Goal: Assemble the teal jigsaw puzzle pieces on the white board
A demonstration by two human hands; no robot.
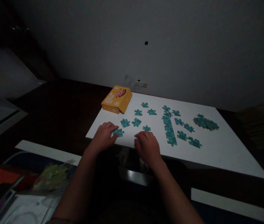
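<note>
The left hand point(104, 135) lies palm down at the near left edge of the white table point(227, 149), its fingertips resting on a teal puzzle piece point(118, 133) that pokes out to their right; the fingers are loosely curled and pressed on the piece rather than closed around it. The right hand point(147, 146) lies just beside it at the near edge, knuckles up and fingers bent under, so I cannot tell whether it holds anything. A single piece point(146, 128) sits just beyond its knuckles.

Further out, two more loose pieces point(130, 122) lie between the hands and a yellow box point(117, 99), which rests on the far left corner of the table with its open end toward the person. Right of the hands, a strip of joined pieces point(169, 130) runs toward the near edge, with scattered pieces point(188, 135) around it. A heap of pieces point(206, 122) sits well apart at the right. All pieces show their teal backs. The room around is dark; clutter point(52, 175) lies low on the left.
</note>
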